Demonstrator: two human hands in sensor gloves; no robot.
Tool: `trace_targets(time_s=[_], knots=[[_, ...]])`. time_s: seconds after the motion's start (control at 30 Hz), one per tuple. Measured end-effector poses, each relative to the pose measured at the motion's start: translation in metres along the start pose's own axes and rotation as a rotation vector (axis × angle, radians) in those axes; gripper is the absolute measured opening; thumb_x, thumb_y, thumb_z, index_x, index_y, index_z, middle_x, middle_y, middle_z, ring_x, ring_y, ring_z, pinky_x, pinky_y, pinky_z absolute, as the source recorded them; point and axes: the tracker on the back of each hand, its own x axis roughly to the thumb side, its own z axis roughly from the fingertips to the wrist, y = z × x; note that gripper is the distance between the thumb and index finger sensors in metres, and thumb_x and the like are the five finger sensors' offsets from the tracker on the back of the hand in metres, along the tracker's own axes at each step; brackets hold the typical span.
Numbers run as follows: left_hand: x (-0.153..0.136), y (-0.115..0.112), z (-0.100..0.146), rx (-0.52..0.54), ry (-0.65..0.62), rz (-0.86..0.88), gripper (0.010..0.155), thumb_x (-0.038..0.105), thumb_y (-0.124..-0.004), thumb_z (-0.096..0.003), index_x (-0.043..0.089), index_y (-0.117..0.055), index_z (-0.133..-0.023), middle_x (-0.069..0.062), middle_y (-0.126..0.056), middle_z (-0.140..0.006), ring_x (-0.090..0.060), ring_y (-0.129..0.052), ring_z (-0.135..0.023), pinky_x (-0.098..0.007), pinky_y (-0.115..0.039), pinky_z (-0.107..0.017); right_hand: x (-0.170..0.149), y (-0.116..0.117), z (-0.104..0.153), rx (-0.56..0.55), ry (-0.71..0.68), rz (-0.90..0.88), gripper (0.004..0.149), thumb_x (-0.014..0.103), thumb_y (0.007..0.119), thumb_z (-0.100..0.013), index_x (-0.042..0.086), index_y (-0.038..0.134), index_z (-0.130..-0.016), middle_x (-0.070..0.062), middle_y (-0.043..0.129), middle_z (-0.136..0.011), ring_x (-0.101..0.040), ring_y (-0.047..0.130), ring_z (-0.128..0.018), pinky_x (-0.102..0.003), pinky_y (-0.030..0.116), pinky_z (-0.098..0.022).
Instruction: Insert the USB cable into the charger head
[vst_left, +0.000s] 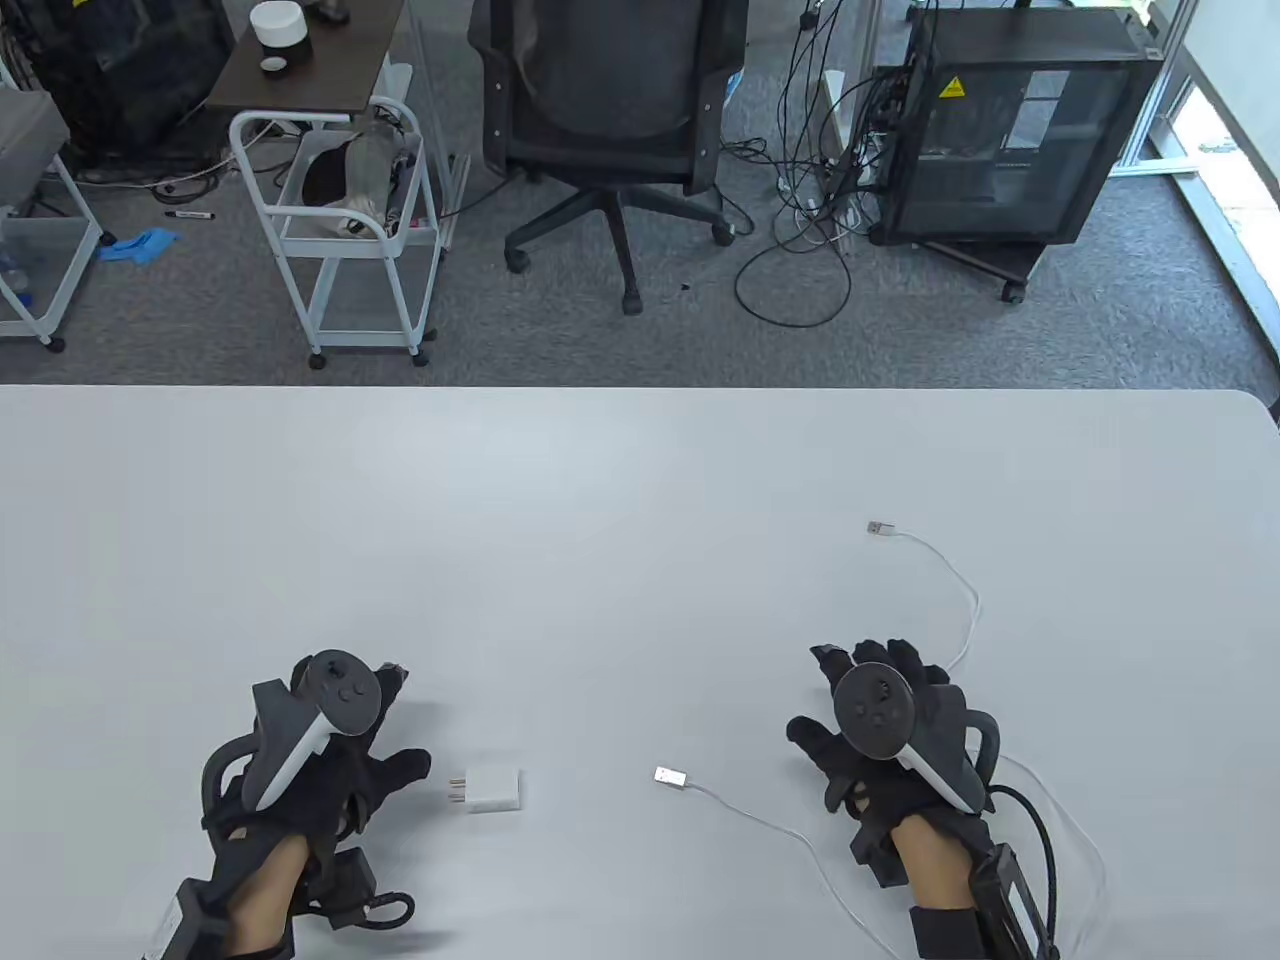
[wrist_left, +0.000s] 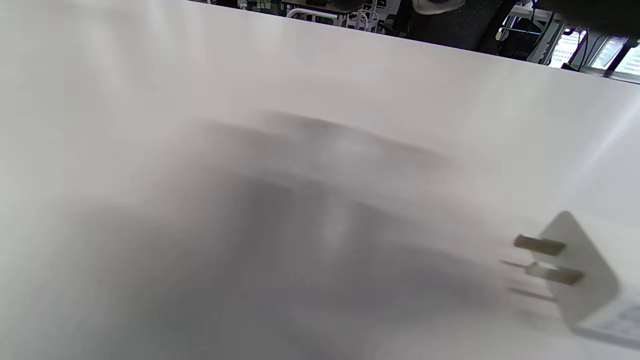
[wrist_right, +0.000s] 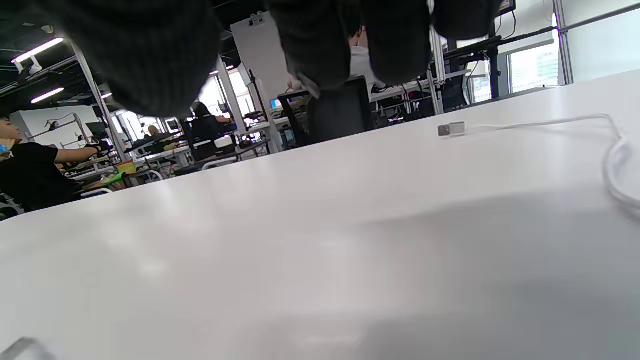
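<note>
The left hand lies low on the pale surface with its fingers loosely spread and holding nothing; its thumb tip points toward the charger head and stops just short of it, a small gap between them. The right hand rests flat farther along the near edge, its fingers splayed forward and likewise gripping nothing. Each hand carries a grey tracker strapped over its back.

The charger head, a small white block, lies flat on the surface between the hands, nearer the left one, with its two metal prongs aimed at the left thumb. From the left wrist view the same block sits at the lower right, prongs sticking out toward the middle of the blurred grey tabletop.

The white USB cable lies unplugged. One plug rests on the surface just right of the charger head, well clear of it and left of the right thumb. The cord runs from there toward the near edge, passes by the right wrist, and loops up past the right fingers to a second plug farther out. In the right wrist view that far plug lies beyond the dark fingers hanging in from the top.

Beyond the surface stand an office chair, a white cart and a black cabinet.
</note>
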Motion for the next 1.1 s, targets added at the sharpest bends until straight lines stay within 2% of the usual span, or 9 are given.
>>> trace_targets(time_s=[0.5,0.77,0.97,1.1], knots=[[0.002,-0.001,-0.001,-0.009,-0.004,-0.007,0.097,0.069,-0.07,-0.0031,0.061,-0.036,-0.093,0.023,-0.028,-0.118,-0.009,-0.018,-0.12,-0.042,-0.019,-0.094,0.001,0.001,0.0,0.013,-0.001,0.0,0.084,0.059,0.075,-0.029,0.017,0.06,-0.1,-0.024,0.063,-0.108,-0.053,0.05,-0.099,-0.068,0.039,-0.067],[0.011,-0.006,0.002,-0.012,-0.048,-0.053,0.098,0.07,-0.07,-0.0029,0.058,-0.037,-0.094,0.021,-0.03,-0.118,-0.011,-0.02,-0.119,-0.043,-0.021,-0.093,0.002,0.002,0.0,0.013,-0.007,-0.001,0.084,0.059,0.075,-0.029,0.017,0.06,-0.1,-0.024,0.064,-0.108,-0.053,0.051,-0.098,-0.068,0.039,-0.067],[0.036,-0.022,0.009,-0.028,-0.175,-0.146,0.102,0.073,-0.068,-0.0011,0.053,-0.036,-0.096,0.018,-0.031,-0.118,-0.014,-0.023,-0.118,-0.046,-0.022,-0.091,0.004,0.003,0.0,0.026,-0.014,-0.003,0.083,0.059,0.075,-0.029,0.017,0.061,-0.1,-0.024,0.065,-0.108,-0.053,0.051,-0.098,-0.068,0.04,-0.067],[0.064,-0.033,0.023,0.007,-0.373,-0.115,0.102,0.072,-0.069,-0.0022,0.049,-0.038,-0.097,0.015,-0.033,-0.117,-0.016,-0.029,-0.117,-0.047,-0.027,-0.09,0.005,0.004,0.0,0.032,-0.018,-0.005,0.083,0.059,0.075,-0.029,0.017,0.062,-0.1,-0.024,0.065,-0.108,-0.053,0.052,-0.098,-0.068,0.04,-0.067]])
